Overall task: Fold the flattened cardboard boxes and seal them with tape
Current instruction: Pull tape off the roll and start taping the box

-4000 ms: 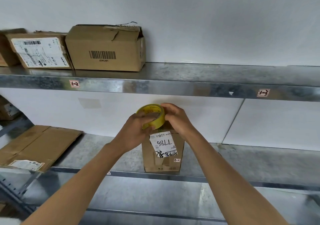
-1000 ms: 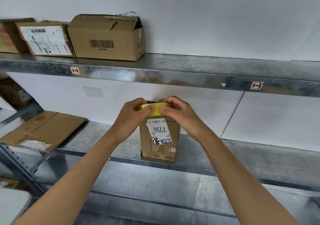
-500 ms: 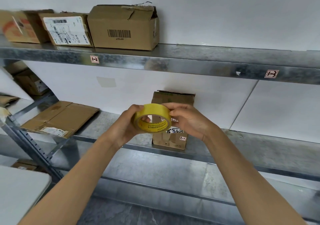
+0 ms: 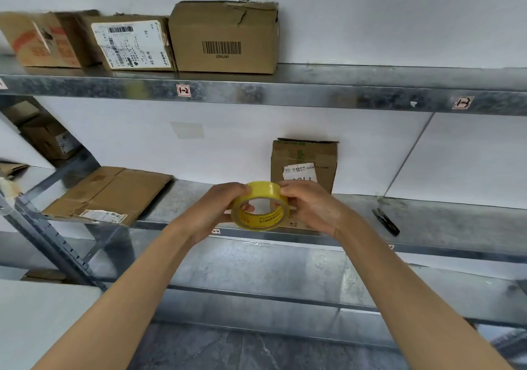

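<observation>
The job looks partly done. One small cardboard box [image 4: 304,158] stands folded and upright on the middle shelf [image 4: 445,221], right of the frame's centre. Its top edge shows a dark seam, but whether tape closes it cannot be told from this angle. At the left of the same shelf a flattened cardboard box [image 4: 111,195] lies flat and unfolded, so at least that one remains to be formed and sealed. Three assembled boxes along the upper shelf in the upper left may be finished stock. The nearest, a box with a barcode [image 4: 225,38], has ragged top flaps.

The yellow tape roll [image 4: 261,219] is held in mid-air at the frame's centre, just in front of the upright box and touching neither it nor the shelf.

The left hand [image 4: 214,209] curls round the roll's left side, with a fingertip showing through the core. The right hand [image 4: 312,208] grips the right side, its fingers bent over the outer band. Probably the person is feeling for the loose tape end; no strip is pulled free.

Small black snips [image 4: 386,222] lie on the shelf to the right, untouched.
</observation>
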